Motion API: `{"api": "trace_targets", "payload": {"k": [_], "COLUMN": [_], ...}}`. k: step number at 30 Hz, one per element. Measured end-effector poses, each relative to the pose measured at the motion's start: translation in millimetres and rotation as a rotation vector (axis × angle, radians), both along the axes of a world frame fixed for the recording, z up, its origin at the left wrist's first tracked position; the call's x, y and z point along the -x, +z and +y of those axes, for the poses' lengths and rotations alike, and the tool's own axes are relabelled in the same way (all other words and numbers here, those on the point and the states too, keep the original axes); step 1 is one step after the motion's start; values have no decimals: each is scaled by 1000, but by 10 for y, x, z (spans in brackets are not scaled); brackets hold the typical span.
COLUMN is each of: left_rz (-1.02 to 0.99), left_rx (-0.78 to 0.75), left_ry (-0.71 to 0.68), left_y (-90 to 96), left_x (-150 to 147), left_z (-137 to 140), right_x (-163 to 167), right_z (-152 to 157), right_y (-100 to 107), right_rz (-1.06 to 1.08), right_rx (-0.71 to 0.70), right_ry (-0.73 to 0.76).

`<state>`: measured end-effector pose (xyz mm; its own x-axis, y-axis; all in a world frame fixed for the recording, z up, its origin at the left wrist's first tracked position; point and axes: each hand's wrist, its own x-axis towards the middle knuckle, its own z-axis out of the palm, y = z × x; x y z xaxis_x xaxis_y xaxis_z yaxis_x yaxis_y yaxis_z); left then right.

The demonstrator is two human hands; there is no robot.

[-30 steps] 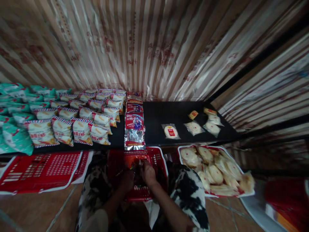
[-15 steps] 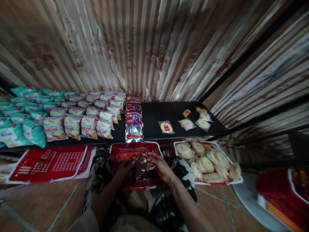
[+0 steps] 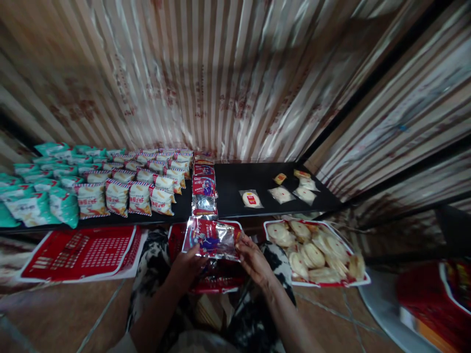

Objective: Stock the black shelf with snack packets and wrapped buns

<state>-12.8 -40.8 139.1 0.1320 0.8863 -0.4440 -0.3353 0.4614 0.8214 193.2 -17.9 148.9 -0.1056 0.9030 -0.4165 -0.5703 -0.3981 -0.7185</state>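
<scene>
A red and silver snack packet point(image 3: 211, 239) with a blue figure printed on it is stretched flat between my two hands. My left hand point(image 3: 189, 267) pinches its lower left side, while my right hand point(image 3: 253, 260) grips the right end. Below the packet stands a red basket point(image 3: 217, 285) between my knees, its inside mostly hidden. Just ahead, a column of similar red packets point(image 3: 204, 186) lies overlapping on the black shelf point(image 3: 231, 181).
White and orange snack bags point(image 3: 140, 198) and green bags point(image 3: 62, 203) fill the shelf's left. Round, pale packaged cakes point(image 3: 250, 198) lie on its right. A basket of pale round packs point(image 3: 312, 252) stands at my right, and another red basket point(image 3: 79, 252) at my left.
The packet has come up out of the basket area toward the shelf edge. It was bunched and blurred between my hands; now it is spread flat with its printed side showing.
</scene>
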Motion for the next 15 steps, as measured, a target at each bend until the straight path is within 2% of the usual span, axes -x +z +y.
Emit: {"api": "trace_targets", "payload": {"k": [3,5,7,9,11,13,15], "left_rz": [56,34,-20,-55,-49,-10,43], "left_rx": [-19,8,69,111,101,36,-39], "left_ry": [39,128,205,228,184,136,102], "left_y": [181,251,297,349,423,513,598], "left_x": [-23,-72,-131,-181,-219,-251,-290], "left_z": [3,35,78,113,134,146,161], "right_x": [9,22,36,49,64,89,124], "right_z": [-7,-4,-8,-33,-82,-139,-185], "right_y": [-68,-118,-125,-63,55,180,258], "right_rz": [-40,-138,-347,-623,-847,-953,-1012], "right_rx": [6,-4,-54,-194,-390,-576,-696], "right_ry": [-15,-103,-225,-250,-129,65,241]}}
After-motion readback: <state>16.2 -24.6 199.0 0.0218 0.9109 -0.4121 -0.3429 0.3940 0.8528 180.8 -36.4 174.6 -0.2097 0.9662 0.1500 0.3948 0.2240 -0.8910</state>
